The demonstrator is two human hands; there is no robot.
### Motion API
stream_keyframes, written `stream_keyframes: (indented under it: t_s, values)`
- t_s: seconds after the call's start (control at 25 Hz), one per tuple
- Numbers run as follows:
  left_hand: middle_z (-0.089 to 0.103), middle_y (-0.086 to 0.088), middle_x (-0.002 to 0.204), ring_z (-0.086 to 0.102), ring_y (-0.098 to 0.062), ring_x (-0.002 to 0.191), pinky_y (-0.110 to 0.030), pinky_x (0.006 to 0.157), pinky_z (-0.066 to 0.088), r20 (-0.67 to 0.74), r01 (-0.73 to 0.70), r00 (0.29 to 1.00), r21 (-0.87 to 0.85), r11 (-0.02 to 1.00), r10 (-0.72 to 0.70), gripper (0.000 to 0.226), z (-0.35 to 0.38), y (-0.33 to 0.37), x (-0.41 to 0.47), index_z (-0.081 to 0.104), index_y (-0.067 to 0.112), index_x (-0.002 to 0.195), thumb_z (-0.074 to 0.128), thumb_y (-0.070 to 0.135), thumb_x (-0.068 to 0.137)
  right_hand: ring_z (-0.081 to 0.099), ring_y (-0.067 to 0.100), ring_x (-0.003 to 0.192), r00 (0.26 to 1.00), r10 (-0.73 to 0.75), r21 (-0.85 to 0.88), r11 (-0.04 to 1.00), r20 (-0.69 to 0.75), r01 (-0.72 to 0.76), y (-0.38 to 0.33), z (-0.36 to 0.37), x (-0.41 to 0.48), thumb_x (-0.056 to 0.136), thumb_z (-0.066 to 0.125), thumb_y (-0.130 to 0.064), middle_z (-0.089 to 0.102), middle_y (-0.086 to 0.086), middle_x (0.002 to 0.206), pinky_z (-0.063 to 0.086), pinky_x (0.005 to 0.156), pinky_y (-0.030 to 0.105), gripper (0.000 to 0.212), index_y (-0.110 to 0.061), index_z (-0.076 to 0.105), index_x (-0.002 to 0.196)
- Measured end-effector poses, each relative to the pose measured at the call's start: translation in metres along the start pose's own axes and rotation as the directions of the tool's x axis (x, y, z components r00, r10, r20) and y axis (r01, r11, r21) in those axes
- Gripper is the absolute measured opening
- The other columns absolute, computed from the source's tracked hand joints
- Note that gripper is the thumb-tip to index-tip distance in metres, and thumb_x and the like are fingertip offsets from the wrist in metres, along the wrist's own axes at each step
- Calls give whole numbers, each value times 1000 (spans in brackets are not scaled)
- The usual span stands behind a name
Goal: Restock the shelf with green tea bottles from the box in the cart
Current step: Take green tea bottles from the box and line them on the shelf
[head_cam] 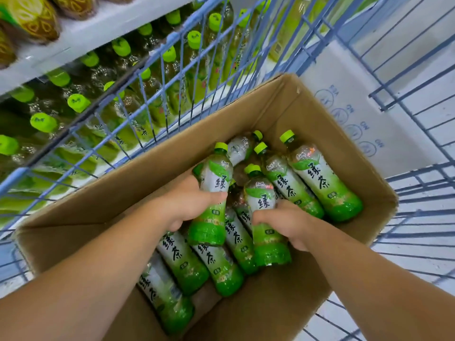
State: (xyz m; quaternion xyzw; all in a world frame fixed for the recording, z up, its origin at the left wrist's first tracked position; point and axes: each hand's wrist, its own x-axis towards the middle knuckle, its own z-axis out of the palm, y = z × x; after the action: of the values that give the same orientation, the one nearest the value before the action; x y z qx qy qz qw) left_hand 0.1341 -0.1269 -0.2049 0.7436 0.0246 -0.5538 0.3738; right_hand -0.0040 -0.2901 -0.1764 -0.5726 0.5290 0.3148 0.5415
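An open cardboard box (307, 112) sits in a blue wire cart (152, 77) and holds several green tea bottles with lime caps, lying loose. My left hand (189, 200) is wrapped around one bottle (213, 193), its cap pointing away from me. My right hand (288, 222) grips a second bottle (264, 217) beside it. Other bottles (320, 178) lie under and around both. Beyond the cart's left side, the shelf (81, 40) shows rows of the same green tea bottles (78, 102).
A white carton (364, 114) with printed symbols stands behind the box inside the cart. An upper shelf at top left carries brownish-yellow bottles (32, 18). Cart wires rise on the left and right of the box.
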Motion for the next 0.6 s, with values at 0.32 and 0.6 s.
stream_keyframes:
  t_s: [0.32, 0.6]
  values:
    - [75, 0, 112, 72, -19, 100, -37, 85, 58, 15, 43, 999, -209, 977, -41, 85, -3, -23, -78, 64, 18, 122, 98, 48, 49, 71, 24, 81, 987, -158, 141, 977, -41, 162, -1, 10, -54, 85, 69, -12, 73, 11, 96, 61, 65, 33, 15, -17, 64, 99]
    - [78, 0, 105, 75, -22, 97, -50, 91, 57, -46, -92, 996, -266, 960, 83, 72, -7, -5, -202, 69, 20, 114, 88, 46, 50, 67, 22, 83, 957, -286, 41, 957, -45, 287, -6, 23, -167, 77, 73, -18, 68, 7, 93, 59, 77, 41, 26, -19, 58, 98]
